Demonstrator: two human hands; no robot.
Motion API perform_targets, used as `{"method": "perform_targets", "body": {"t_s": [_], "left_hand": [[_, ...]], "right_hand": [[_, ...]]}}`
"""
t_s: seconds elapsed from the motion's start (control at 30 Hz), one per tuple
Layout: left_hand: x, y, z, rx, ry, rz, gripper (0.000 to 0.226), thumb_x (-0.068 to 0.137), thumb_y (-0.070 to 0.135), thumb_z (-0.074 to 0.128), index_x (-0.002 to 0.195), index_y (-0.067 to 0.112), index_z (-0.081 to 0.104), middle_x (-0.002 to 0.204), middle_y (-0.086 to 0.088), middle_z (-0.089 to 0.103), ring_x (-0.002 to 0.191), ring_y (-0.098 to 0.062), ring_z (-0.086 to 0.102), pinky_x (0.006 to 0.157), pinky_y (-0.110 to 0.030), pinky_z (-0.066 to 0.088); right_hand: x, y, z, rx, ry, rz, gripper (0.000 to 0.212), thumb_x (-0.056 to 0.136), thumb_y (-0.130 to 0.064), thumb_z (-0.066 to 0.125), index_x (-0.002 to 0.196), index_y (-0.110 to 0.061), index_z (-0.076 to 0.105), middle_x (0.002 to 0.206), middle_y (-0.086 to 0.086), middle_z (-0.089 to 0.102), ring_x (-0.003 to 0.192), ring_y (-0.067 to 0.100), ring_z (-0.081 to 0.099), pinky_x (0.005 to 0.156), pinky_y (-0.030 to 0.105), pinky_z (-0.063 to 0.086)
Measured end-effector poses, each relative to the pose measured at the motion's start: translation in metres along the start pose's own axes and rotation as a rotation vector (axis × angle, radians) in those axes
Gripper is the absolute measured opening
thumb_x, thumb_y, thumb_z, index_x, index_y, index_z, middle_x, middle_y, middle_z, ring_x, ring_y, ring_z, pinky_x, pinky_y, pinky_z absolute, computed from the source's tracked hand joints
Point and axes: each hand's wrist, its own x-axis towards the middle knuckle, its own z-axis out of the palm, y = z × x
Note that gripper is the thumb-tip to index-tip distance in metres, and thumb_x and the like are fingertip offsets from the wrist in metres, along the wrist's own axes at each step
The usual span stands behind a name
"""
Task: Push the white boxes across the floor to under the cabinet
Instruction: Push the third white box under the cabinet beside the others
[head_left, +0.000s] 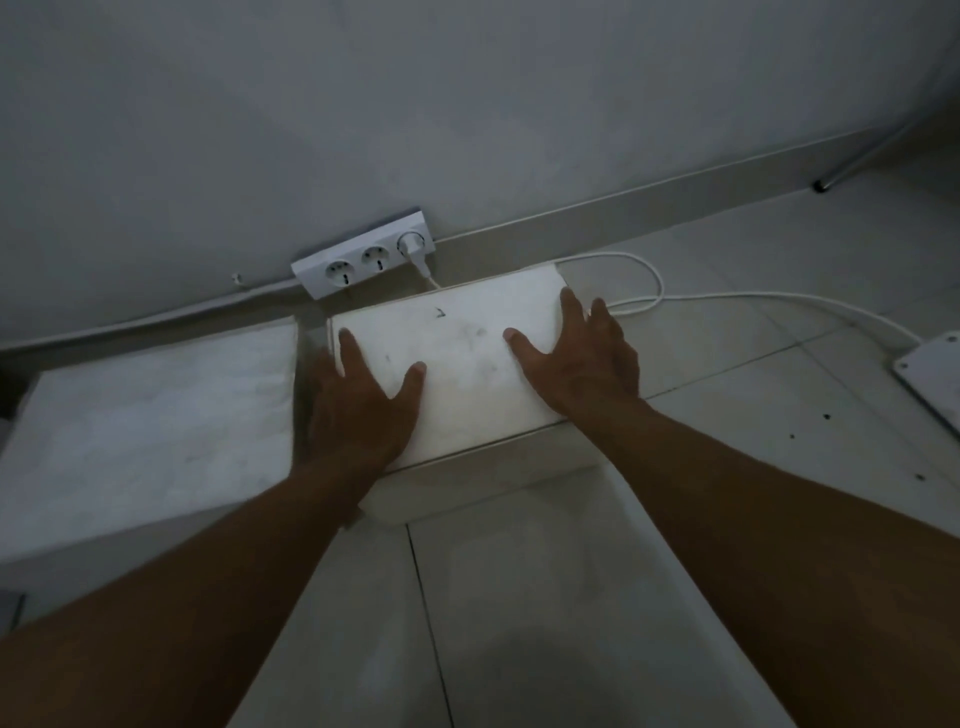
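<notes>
Two hands sit on one white box (457, 358), the landmark for everything below. Left hand (358, 400) lies on the box's left near corner, thumb and one finger spread flat on the top, other fingers dropping over the left edge; can't tell if they curl round it. Right hand (576, 364) lies on the right side of the top, thumb flat, fingers reaching to and past the far right edge. Neither hand closes round anything I can see; both look flat and pressing.

Box stands on the tiled floor (545, 597), far edge close to the skirting of the wall (467, 130). Its long axis runs left-right, roughly along the wall, tilted a bit w/ the right end farther away. It lies straight ahead of the person, between both arms; hands about equally near, right one reaching slightly farther.

Left of the box, just beside it w/ a narrow gap: second white box (150, 415). Behind the box, on the wall: socket strip (363, 260) w/ a plug in its right outlet. White cable (644, 291) loops on the floor just right of the box's far corner, running to a flat white device (935, 379) well off to the right.

No cabinet in view, so push direction can't be read. Cable loop is the likely snag if the box slides right.
</notes>
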Motion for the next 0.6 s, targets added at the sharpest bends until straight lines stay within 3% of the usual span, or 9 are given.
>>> {"method": "perform_targets", "body": {"t_s": [0.13, 0.3, 0.6], "left_hand": [[0.008, -0.001, 0.007, -0.091, -0.057, -0.125, 0.102, 0.081, 0.075, 0.049, 0.155, 0.019, 0.008, 0.155, -0.017, 0.028, 0.138, -0.040, 0.033, 0.109, -0.050, 0.031], [0.011, -0.007, 0.007, -0.085, -0.092, -0.067, 0.121, 0.062, 0.092, 0.044, 0.153, 0.018, 0.014, 0.149, -0.018, 0.038, 0.132, -0.039, 0.042, 0.104, -0.053, 0.042], [-0.012, -0.011, -0.017, -0.109, -0.023, 0.086, 0.113, 0.066, 0.085, 0.055, 0.153, 0.023, 0.020, 0.153, -0.015, 0.030, 0.140, -0.035, 0.030, 0.111, -0.052, 0.033]], "right_hand": [[0.002, -0.002, 0.006, -0.046, 0.022, 0.014, 0.087, 0.084, -0.079, 0.038, 0.154, -0.030, 0.020, 0.154, 0.013, 0.030, 0.136, 0.035, 0.036, 0.108, 0.048, 0.031], [-0.004, -0.005, 0.000, -0.045, 0.007, 0.027, 0.087, 0.080, -0.081, 0.044, 0.150, -0.031, 0.030, 0.145, 0.015, 0.038, 0.130, 0.035, 0.041, 0.104, 0.048, 0.036], [-0.053, -0.003, -0.020, 0.084, 0.114, 0.069, 0.093, 0.075, -0.082, 0.054, 0.151, -0.037, 0.026, 0.145, 0.014, 0.041, 0.131, 0.035, 0.042, 0.105, 0.048, 0.039]]}}
